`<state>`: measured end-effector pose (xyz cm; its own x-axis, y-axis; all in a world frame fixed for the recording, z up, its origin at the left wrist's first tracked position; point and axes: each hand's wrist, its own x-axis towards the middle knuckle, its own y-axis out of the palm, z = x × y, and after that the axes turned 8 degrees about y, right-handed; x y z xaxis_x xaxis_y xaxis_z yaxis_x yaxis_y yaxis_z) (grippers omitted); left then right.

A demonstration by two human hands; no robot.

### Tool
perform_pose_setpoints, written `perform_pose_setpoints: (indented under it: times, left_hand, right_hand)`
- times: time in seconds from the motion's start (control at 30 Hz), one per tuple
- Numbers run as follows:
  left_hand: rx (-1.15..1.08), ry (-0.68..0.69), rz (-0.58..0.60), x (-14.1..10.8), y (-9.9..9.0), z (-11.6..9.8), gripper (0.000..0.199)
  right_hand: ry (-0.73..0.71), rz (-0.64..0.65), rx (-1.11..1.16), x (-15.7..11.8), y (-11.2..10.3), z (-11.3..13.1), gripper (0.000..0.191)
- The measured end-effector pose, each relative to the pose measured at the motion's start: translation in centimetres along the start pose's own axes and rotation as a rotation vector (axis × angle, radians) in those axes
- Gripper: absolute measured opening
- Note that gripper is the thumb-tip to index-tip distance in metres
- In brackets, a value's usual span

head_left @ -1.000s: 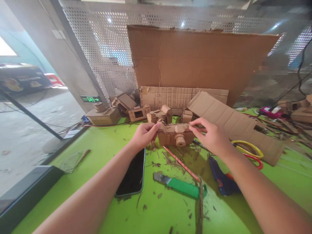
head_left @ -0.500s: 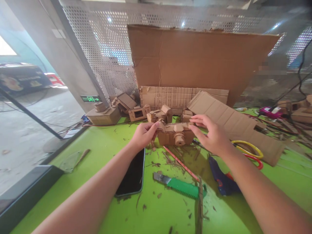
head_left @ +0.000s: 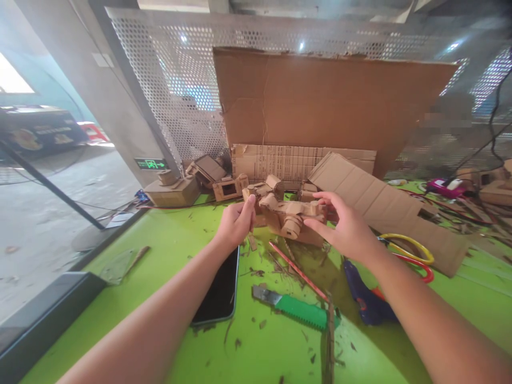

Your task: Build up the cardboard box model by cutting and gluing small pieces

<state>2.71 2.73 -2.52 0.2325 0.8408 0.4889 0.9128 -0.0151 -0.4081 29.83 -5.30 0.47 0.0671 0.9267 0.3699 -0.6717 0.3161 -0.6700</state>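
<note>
A cardboard toy camera (head_left: 302, 234) with a round lens is tilted above the green table, its lens facing me and slightly down. My right hand (head_left: 340, 218) grips its right end, thumb in front near the lens and fingers over the far side. Just left of the camera is my left hand (head_left: 236, 221), with the thumb against the curled fingers; I see nothing between them, and a narrow gap seems to separate it from the camera. Behind the camera stand other small cardboard models (head_left: 274, 184), partly hidden by it.
A phone (head_left: 216, 296) lies under my left forearm. In front are a green utility knife (head_left: 302, 310), a red-and-white stick (head_left: 298, 271) and scraps. Scissors (head_left: 424, 253) and a blue glue gun (head_left: 362, 293) lie by my right forearm. Cardboard sheets (head_left: 332, 101) lean behind.
The toy camera has turned and tipped, its lens now pointing lower and to the left. My left hand has come off its left end, while my right thumb has shifted toward the lens.
</note>
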Motion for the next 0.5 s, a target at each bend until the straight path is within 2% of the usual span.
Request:
perform_pose_setpoints:
  times: [0.13,0.23,0.3,0.37,0.5]
  left_hand:
    - [0.052,0.061,0.033,-0.4,0.1,-1.3,0.056]
    - [0.051,0.133,0.138,-1.0,0.5,-2.5,0.038]
    - [0.008,0.197,0.227,-1.3,0.8,-2.9,0.033]
    - [-0.036,0.237,0.275,-1.5,0.9,-2.9,0.046]
    - [-0.120,0.235,0.277,-1.6,0.9,-2.2,0.067]
  right_hand:
    - [0.023,-0.214,0.013,-0.2,0.1,0.5,0.047]
    - [-0.005,-0.314,-0.017,-0.5,0.1,1.0,0.048]
    - [-0.043,-0.307,-0.057,-0.8,0.2,1.4,0.049]
    - [-0.090,-0.258,-0.087,-1.2,0.4,1.7,0.050]
    - [-0.154,-0.116,-0.032,-2.0,1.0,2.4,0.044]
